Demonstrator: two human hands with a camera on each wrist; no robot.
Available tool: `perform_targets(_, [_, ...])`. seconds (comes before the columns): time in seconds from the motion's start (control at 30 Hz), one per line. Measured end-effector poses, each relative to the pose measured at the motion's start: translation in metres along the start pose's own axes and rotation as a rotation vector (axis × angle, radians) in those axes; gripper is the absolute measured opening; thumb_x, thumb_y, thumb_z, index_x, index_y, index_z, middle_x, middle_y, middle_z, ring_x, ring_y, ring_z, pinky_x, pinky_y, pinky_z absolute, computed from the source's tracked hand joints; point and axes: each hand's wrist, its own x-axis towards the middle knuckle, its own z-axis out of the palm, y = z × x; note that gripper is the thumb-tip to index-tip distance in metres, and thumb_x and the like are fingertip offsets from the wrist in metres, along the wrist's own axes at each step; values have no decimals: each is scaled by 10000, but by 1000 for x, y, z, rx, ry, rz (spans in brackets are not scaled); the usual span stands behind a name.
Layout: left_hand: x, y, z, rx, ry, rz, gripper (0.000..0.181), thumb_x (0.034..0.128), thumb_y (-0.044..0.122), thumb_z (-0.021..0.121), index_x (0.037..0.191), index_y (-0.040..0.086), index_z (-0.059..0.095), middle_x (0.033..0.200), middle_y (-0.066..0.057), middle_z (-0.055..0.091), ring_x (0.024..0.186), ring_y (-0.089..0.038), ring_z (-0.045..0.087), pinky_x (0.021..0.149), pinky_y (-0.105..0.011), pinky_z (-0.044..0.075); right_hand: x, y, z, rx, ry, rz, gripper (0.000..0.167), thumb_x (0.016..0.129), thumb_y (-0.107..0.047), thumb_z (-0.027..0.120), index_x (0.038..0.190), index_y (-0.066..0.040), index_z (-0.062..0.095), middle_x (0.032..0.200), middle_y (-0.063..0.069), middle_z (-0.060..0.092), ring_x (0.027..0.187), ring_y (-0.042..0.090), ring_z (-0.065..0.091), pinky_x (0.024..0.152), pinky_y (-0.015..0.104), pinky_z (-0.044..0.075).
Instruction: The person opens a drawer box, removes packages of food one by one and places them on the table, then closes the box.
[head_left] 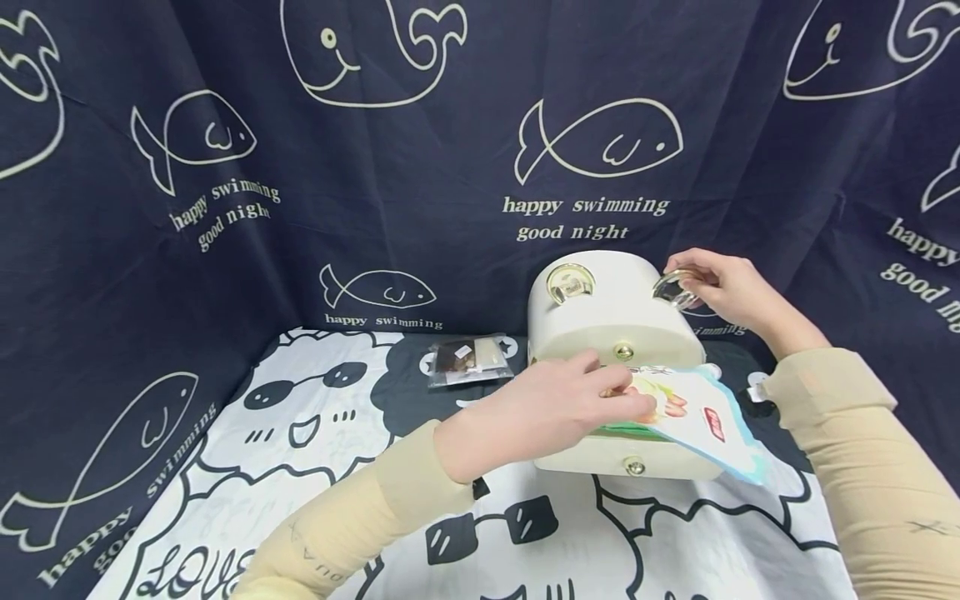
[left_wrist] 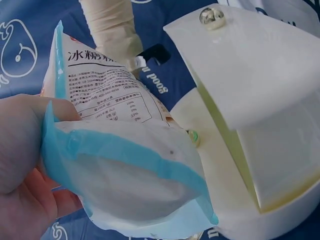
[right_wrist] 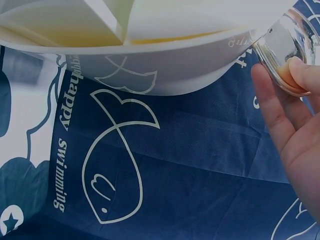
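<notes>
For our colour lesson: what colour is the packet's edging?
The edging is light blue, clearest in the left wrist view.

The head view is brighter than wrist views

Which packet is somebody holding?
The white packet with light-blue edges, gripped by the left hand. The brown packet lies on the patterned cloth, touched by neither hand.

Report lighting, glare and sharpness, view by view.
Head: brightest, the lower knob glinting; left wrist: dimmer, large characters on the bag readable, its smallest print soft; right wrist: also dim, bright highlights on the shiny disc, the fish print crisp.
</notes>
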Motion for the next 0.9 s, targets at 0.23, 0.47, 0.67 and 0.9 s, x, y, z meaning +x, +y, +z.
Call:
perform_targets(0.23, [-13,-9,-3,63,63,7,213,960,176,508,1108,298,599,1034,86,567,788,-136,478,579,-208,419,0,0,0,-11,4,-8,300,851,79,581,1101,-81,622,951,136,671,709,59,607,608,227,539])
perform_targets(0.47, [-26,-17,-4,57,83,9,186,964,220,514,1111,283,608,1023,64,571,806,-136,491,576,-214,428,1,0,-1,1,11,-19,299,846,89,583,1097,-69,623,961,155,671,705,31,602,595,197,528])
perform_targets(0.67, [-40,-25,-5,103,87,5,199,952,165,514,1100,271,594,1033,49,572,812,-156,493,586,-222,425,-1,1,-1,-5,4,-9,308,849,80,588,1108,-83,619,976,154,670,718,63,615,606,183,523])
perform_targets(0.9, [-59,-37,-8,115,121,-25,236,929,121,552,1109,263,605,1030,36,587,793,-156,472,588,-224,408,1,2,-1,-7,-9,-4,317,850,73,596,1122,-87,615,995,163,668,724,31,602,609,186,525])
